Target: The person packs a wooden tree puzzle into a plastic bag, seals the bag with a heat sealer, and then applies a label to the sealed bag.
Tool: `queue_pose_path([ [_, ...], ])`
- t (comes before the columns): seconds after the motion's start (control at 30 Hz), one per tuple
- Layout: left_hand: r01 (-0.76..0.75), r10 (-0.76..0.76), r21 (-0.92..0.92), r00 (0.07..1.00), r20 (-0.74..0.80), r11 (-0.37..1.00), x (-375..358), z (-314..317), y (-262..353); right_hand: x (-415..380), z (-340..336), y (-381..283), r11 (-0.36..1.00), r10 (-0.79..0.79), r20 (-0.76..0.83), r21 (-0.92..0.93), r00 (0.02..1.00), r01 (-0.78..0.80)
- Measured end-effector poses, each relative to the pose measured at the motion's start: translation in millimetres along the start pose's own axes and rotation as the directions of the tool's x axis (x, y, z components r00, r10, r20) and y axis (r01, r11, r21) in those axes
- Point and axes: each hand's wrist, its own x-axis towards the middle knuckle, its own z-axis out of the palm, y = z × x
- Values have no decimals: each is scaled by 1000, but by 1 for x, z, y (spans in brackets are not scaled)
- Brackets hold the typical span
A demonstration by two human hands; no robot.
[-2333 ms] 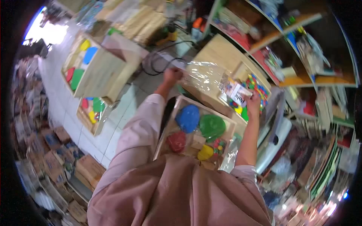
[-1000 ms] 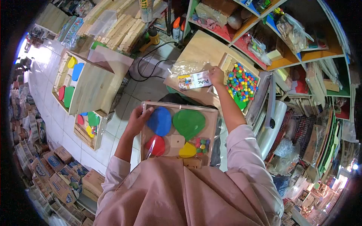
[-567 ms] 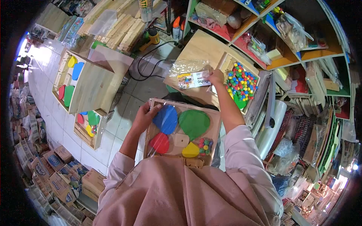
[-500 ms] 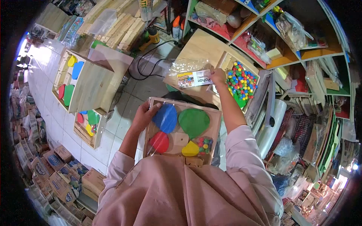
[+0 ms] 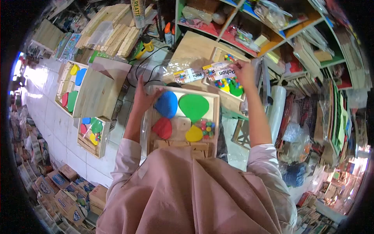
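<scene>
My right hand (image 5: 244,73) pinches a printed card (image 5: 221,71) reading "Pohon" above the open box of coloured beads. My left hand (image 5: 144,98) is spread at the upper left corner of a shallow wooden tray (image 5: 216,124), its thumb by the rim. Inside the tray lie a blue shape (image 5: 166,104), a green shape (image 5: 193,106), a red shape (image 5: 162,128) and a yellow shape (image 5: 194,133), with a cluster of small coloured beads (image 5: 207,129). Clear plastic shows along the tray's left side. Beyond it lies a similar card (image 5: 189,75) with clear plastic film (image 5: 175,66).
The bead box (image 5: 218,52) stands on a wooden board (image 5: 191,45). Two more trays with coloured shapes, one upper (image 5: 62,84) and one lower (image 5: 102,146), sit at left. Shelves (image 5: 269,48) fill the right back. A yellow-black power tool (image 5: 147,43) and cable lie behind.
My right hand has lifted a card, while a similar one stays on the board. My left fingers have spread away from the tray's side. The view has shifted.
</scene>
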Motion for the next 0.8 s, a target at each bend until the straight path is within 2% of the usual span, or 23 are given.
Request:
queue_pose_path([
  [0.03,-206,239,250,965,-108,946,7,-5,13,-7,-18,-11,997,16,34,72,999,-19],
  [0.07,-224,237,145,968,-79,964,12,-7,33,-14,-36,-24,989,28,68,145,997,-37],
  [0.13,-240,239,-66,971,-17,969,14,-3,90,-29,-69,-59,988,-11,220,155,976,-24],
  [0.17,-242,268,-211,958,104,947,10,-1,120,-38,-82,-77,987,-31,295,162,955,-18],
  [0.23,-178,359,-475,875,324,862,-1,6,171,-58,-95,-102,974,-24,357,218,934,-58],
  [0.3,52,320,-565,779,538,823,-7,30,174,-74,-100,-111,938,-37,406,330,913,-108],
  [0.33,173,309,-581,709,634,795,-12,36,177,-85,-107,-119,941,8,422,304,906,-150],
  [0.4,187,233,-533,747,623,825,-24,38,179,-109,-114,-123,948,-86,74,313,994,59],
  [0.43,195,195,-510,766,612,838,-30,37,182,-122,-117,-125,944,-138,-104,288,985,163],
  [0.47,153,178,-476,795,579,866,-36,32,186,-138,-130,-129,967,-186,-177,142,967,212],
  [0.57,555,64,-627,718,693,547,-49,42,172,-186,-134,-118,967,-80,-245,216,966,135],
  [0.67,687,28,-554,616,787,471,-67,30,195,-223,-115,-109,954,-53,-256,272,965,125],
  [0.77,889,238,-409,360,902,205,-68,40,176,-239,-97,-105,793,138,-198,609,970,11],
  [0.8,929,323,-337,276,905,151,-71,41,173,-240,-100,-110,745,118,-152,667,981,13],
])
